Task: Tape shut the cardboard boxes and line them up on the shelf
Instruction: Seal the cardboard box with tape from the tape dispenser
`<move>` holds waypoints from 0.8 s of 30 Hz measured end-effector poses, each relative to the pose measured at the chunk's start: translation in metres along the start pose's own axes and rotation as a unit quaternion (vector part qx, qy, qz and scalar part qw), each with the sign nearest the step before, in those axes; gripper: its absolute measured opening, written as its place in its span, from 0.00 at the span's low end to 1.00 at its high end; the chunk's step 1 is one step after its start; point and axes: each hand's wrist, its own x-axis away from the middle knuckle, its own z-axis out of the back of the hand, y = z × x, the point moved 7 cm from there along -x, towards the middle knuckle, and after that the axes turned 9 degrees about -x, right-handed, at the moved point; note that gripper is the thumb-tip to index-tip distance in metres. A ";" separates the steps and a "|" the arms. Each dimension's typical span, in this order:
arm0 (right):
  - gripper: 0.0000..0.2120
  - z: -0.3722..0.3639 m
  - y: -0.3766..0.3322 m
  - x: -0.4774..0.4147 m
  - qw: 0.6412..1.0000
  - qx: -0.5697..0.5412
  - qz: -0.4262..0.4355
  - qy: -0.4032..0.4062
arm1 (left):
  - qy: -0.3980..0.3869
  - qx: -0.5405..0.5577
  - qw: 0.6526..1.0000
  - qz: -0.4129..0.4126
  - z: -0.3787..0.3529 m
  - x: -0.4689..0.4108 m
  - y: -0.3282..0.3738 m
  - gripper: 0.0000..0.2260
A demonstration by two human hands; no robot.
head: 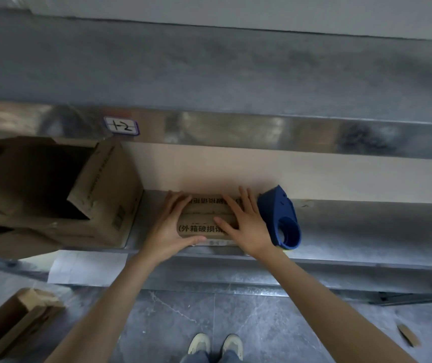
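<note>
Both hands flat on a small box on the shelf, with more boxes left to close.

Head view: the small box (204,218) sits at the front edge of the metal shelf (366,221). The left hand (169,226) lies spread over its top with the thumb along the near edge, and the right hand (246,224) presses down with straight fingers; neither hand grips anything. The blue tape dispenser (280,218) stands just beside the right hand, set down. A shiny strip at the box's front edge may be tape, though blur leaves that unsure; I judge this box is being smoothed shut. To the left, a big box (105,195) on the shelf gapes open, and a box on the floor (13,320) also looks unsealed. Most taping and the lining-up seem left to do.
</note>
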 end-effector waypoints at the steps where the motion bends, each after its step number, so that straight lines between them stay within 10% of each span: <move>1: 0.33 0.001 0.000 0.001 1.000 -0.006 0.006 0.005 | 0.004 -0.025 1.000 -0.018 0.000 0.000 0.002 0.47; 11: 0.35 0.004 0.012 0.002 0.964 -0.258 -0.055 0.045 | -0.038 -0.053 0.995 -0.070 -0.007 0.000 0.003 0.44; 18: 0.31 0.005 -0.005 0.004 0.993 0.102 0.059 0.023 | -0.016 -0.251 0.954 -0.164 -0.003 0.006 0.013 0.39; 24: 0.25 -0.006 -0.005 0.003 0.969 0.177 0.150 -0.086 | -0.048 -0.243 0.951 -0.187 -0.008 0.006 0.010 0.35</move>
